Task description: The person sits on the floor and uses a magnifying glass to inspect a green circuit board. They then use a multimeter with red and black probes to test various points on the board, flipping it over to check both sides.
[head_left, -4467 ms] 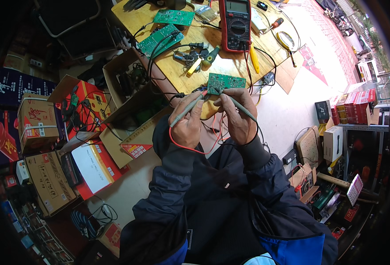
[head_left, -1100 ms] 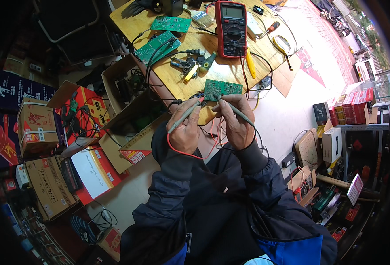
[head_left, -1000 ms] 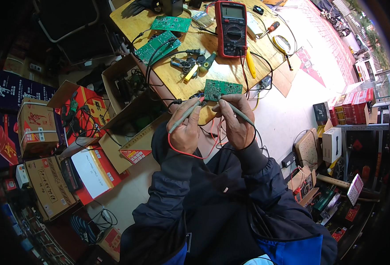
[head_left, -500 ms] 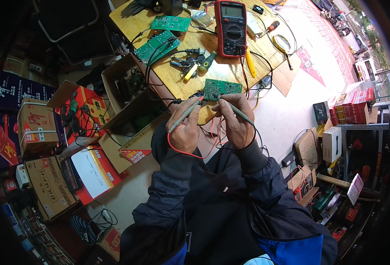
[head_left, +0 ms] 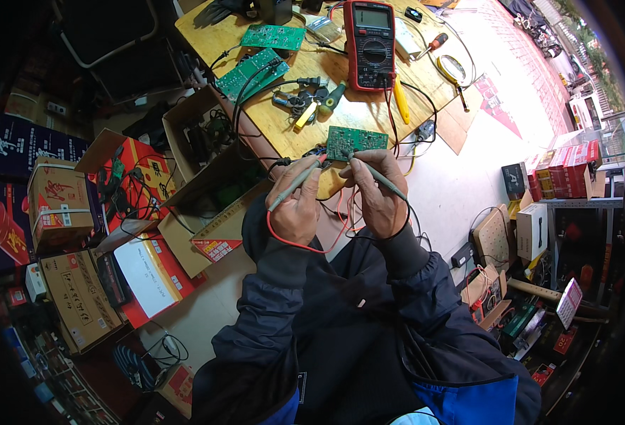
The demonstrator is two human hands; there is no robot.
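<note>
While the red-lead test probe [head_left: 294, 187] is pinched in the left hand [head_left: 297, 214], the black-lead test probe [head_left: 387, 183] is held pen-style in the right hand [head_left: 383, 209]; each grip is narrow, closed around a grey-green barrel. Both probes are angled inward at the near side of a small green circuit board [head_left: 364, 142], located just beyond the fingertips, at the near end of the wooden bench [head_left: 284, 133]. Tip contact can't be confirmed; whether the board is borne by fingers or bench can't be told either. Slack red lead [head_left: 305, 248] is looped below the left hand. A red-and-black digital multimeter [head_left: 374, 62] is laid face up beyond the board, with leads plugged in at its lower end. Two bigger green circuit boards [head_left: 275, 37] are placed to its left, a green-handled tool [head_left: 333, 99] nearer. A yellow-handled tool [head_left: 401, 103] is set just right of the multimeter.
</note>
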